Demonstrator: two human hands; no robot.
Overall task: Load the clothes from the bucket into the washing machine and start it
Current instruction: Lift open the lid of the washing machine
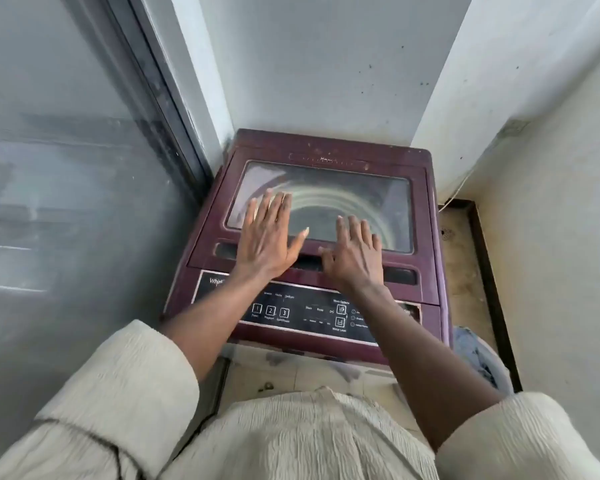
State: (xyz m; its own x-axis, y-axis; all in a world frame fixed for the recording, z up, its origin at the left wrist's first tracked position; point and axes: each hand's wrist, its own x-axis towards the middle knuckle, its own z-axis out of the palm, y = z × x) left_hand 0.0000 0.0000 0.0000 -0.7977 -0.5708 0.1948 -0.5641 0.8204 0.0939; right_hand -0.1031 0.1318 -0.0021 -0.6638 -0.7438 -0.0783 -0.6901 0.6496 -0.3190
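Note:
A maroon top-loading washing machine (426, 188) stands in a corner with its glass lid (354, 199) down; the steel drum shows through the glass. My left hand (267, 237) lies flat on the lid's front left, fingers spread and holding nothing. My right hand (355, 254) rests near the lid's front edge, fingers apart, thumb by the dark handle recess (305, 263). The black control panel (302, 313) with numbered buttons runs along the front under my forearms. Blue clothes (475, 355), seemingly in a container, peek out on the floor at the machine's right.
A glass sliding door (77, 202) closes off the left side. White walls (326, 64) stand behind and to the right. A strip of tiled floor (465, 271) with a dark border and a white cable (459, 190) runs right of the machine.

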